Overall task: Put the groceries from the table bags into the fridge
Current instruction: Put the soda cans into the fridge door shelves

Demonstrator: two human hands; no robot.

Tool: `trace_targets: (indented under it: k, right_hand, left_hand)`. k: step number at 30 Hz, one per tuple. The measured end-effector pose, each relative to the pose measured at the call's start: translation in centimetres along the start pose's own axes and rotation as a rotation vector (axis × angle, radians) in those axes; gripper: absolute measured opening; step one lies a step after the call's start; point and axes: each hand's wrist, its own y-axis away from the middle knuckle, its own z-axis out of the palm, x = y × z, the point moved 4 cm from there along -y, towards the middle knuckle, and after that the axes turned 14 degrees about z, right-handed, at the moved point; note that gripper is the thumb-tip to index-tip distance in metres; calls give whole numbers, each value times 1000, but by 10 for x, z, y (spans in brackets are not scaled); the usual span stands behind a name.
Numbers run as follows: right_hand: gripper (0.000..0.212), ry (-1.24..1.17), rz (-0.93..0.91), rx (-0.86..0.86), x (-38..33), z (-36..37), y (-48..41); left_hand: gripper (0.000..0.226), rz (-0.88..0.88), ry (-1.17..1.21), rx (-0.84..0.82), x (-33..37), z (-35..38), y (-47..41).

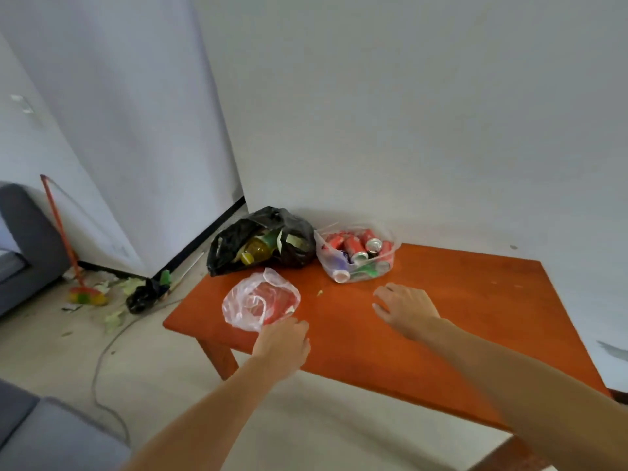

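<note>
Your left hand (282,341) sits at the near edge of the small clear bag (261,300), fingers curled down; whether it pinches the plastic I cannot tell. Your right hand (404,307) is to that bag's right, fingers loosely spread, holding nothing. You're likely starting here, so grip firmly and lift. Behind the bag lies the black bag (231,253), behind-right the bag of cans (356,256). Far left, floor litter (131,286) lies before the probable fridge (153,130).

Three bags on table (441,300), far-left end.
Black bag (299,246) open, bottles (254,248) inside; clear bag (331,263) of red cans (353,248) just beside it; small clear bag (261,299) with red contents nearer.
</note>
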Motion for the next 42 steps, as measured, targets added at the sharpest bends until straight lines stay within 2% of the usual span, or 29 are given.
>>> trace_targets:
  k: [13,18,22,27,31,36,39,42]
  right_hand:
    - [38,-21,222,-56,61,42,-187]
    - [41,-103,331,-135,88,77,-278]
    - [51,-214,424,-188,95,104,-342]
    - [46,-197,490,-289,91,139,-412]
    - [58,-194,616,-331,89,157,-437]
    - [60,-222,612,-355,90,169,-449]
    - [62,-321,620,-307,98,173,-447]
    - [67,-558,719,-310,113,179,-433]
  left_hand:
    - [25,126,115,-54,-76,32,-223]
    - [21,93,198,-120,-103,56,-306]
    - [17,29,309,-116,-129,79,-354]
    - [16,-103,493,-158,-162,119,-406]
    - [24,-175,575,-171,-177,151,-439]
    - [32,-312,735,-147,-180,175,-459]
    - [32,-341,811,-162,-179,184,-469]
    - [52,-383,783,-235,-177,191,-476]
